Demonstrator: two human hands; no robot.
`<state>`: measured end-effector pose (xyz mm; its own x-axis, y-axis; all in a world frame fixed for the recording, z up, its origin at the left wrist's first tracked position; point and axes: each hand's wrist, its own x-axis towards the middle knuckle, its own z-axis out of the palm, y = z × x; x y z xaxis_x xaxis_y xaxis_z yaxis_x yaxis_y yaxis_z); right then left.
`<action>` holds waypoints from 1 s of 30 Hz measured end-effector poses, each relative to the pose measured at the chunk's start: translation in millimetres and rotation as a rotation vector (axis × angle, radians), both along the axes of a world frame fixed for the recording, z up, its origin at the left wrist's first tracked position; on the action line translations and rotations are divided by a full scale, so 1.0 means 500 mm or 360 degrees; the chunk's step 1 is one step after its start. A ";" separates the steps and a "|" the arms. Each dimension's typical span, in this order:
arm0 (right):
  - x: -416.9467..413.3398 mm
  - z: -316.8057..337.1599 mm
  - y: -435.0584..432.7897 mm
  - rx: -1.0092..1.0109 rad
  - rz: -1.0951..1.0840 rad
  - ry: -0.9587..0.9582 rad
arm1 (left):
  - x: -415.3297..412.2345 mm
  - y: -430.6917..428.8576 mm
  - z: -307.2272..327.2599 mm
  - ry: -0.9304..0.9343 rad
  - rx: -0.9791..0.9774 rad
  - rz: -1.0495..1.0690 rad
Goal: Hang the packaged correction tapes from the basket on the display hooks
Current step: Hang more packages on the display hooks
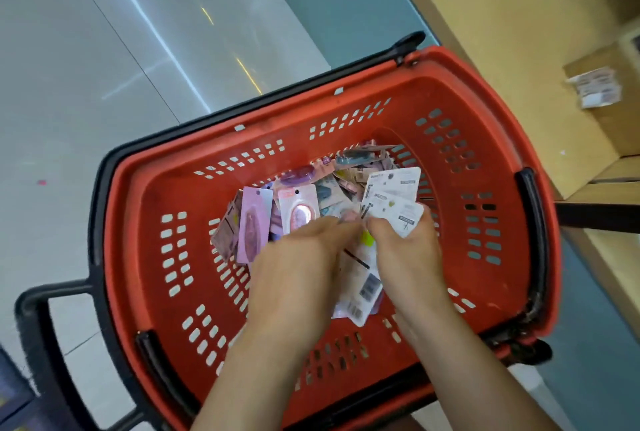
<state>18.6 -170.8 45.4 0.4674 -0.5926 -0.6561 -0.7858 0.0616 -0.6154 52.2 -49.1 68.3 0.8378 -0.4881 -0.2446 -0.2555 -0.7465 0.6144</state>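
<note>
Clamping tape packs [394, 195]: right fingers [382, 227] | left fingers [330, 227] curled (hold unclear) | off basket [460, 98] walls

The left hand [294, 257] and right hand [407, 250] are bare, and both forearms [249, 361] are uncovered as far as they show. The fingers are blurred, so finer marks cannot be told.
</note>
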 end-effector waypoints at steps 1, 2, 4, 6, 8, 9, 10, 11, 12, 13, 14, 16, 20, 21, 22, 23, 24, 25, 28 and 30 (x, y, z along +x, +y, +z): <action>0.007 0.010 0.004 0.0066 -0.0013 -0.0010 | -0.003 -0.002 0.012 -0.0025 0.0035 -0.0064; 0.011 0.016 0.007 0.0114 -0.0012 -0.0029 | -0.005 -0.001 0.019 -0.0050 0.0070 -0.0100; 0.020 0.034 0.009 0.0263 -0.0081 -0.0076 | -0.006 0.002 0.035 -0.0094 0.0119 -0.0119; 0.029 0.055 0.004 0.0346 -0.0121 -0.0112 | -0.016 0.001 0.057 -0.0105 0.0156 -0.0196; 0.034 0.076 -0.001 0.0363 -0.0087 -0.0144 | -0.026 0.001 0.082 0.0003 0.0139 -0.0191; 0.036 0.088 -0.002 0.0380 -0.0081 -0.0169 | -0.032 0.003 0.092 0.0072 0.0144 -0.0190; 0.039 0.101 -0.001 0.0401 -0.0076 -0.0190 | -0.036 0.005 0.100 0.0080 0.0160 -0.0185; 0.038 0.108 -0.001 0.0438 -0.0069 -0.0211 | -0.039 0.007 0.108 0.0084 0.0164 -0.0182; 0.039 0.118 0.000 0.0482 -0.0076 -0.0221 | -0.040 0.007 0.113 0.0073 0.0159 -0.0167; 0.037 0.125 0.000 0.0538 -0.0080 -0.0244 | -0.040 0.005 0.116 0.0064 0.0148 -0.0144; 0.037 0.134 -0.001 0.0588 -0.0073 -0.0263 | -0.042 0.003 0.117 0.0080 0.0157 -0.0123; 0.035 0.143 -0.005 0.0636 0.0002 -0.0305 | -0.048 -0.002 0.115 0.0114 0.0152 -0.0037; 0.033 0.143 -0.009 0.0423 0.0221 -0.0373 | -0.051 0.003 0.111 0.0314 -0.0024 0.0271; 0.033 0.139 -0.017 0.0302 0.0286 -0.0379 | -0.046 0.011 0.117 0.0410 -0.0149 0.0332; 0.031 0.136 -0.030 0.0178 0.0371 -0.0386 | -0.040 0.023 0.123 0.0523 -0.0256 0.0384; 0.031 0.137 -0.048 0.0065 0.0463 -0.0385 | -0.032 0.038 0.126 0.0644 -0.0354 0.0431; 0.033 0.147 -0.067 -0.0019 0.0542 -0.0390 | -0.023 0.056 0.129 0.0785 -0.0471 0.0481; 0.034 0.158 -0.089 -0.0063 0.0609 -0.0416 | -0.015 0.074 0.130 0.0920 -0.0588 0.0514; 0.032 0.186 -0.145 -0.0089 0.0944 -0.0489 | 0.007 0.119 0.140 0.1249 -0.0818 0.0505; 0.037 0.186 -0.160 -0.0145 0.1189 -0.0438 | 0.021 0.135 0.154 0.1362 -0.0875 0.0463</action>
